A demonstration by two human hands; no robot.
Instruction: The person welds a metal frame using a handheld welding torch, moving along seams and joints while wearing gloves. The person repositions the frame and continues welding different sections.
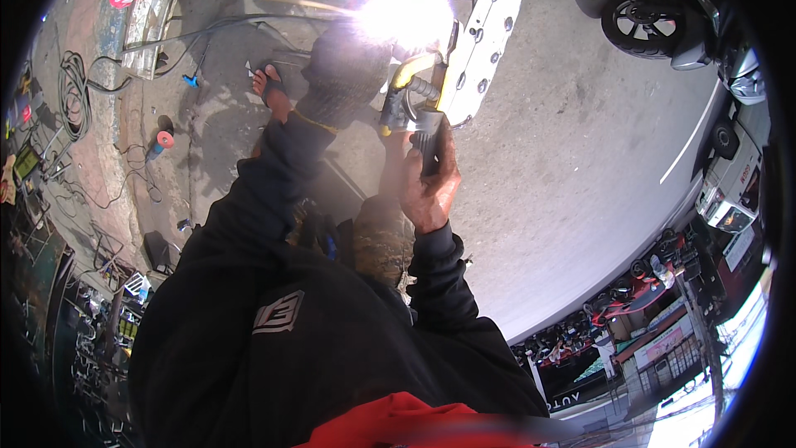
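Observation:
A dazzling white-violet arc (406,15) burns at the side of a pale metal part (477,54) with bolt holes along it. My left hand (347,58), in a dark knitted glove, reaches right up to the glare. Its fingers and anything in them are lost in the light and smoke. A thin tan rod (307,5) runs into the glare from the left. My right hand (433,187) is closed around the black ridged grip of a yellow-and-black tool (412,75), just below the arc and beside the metal part. The tool's exact kind is unclear.
Cables (75,95) lie coiled and trailing on the left. An orange-faced spool-like object (164,140) stands near them. A sandalled foot (272,87) rests beside my left arm. A motorcycle wheel (645,25) stands far right, and a white vehicle (734,178) stands beyond it.

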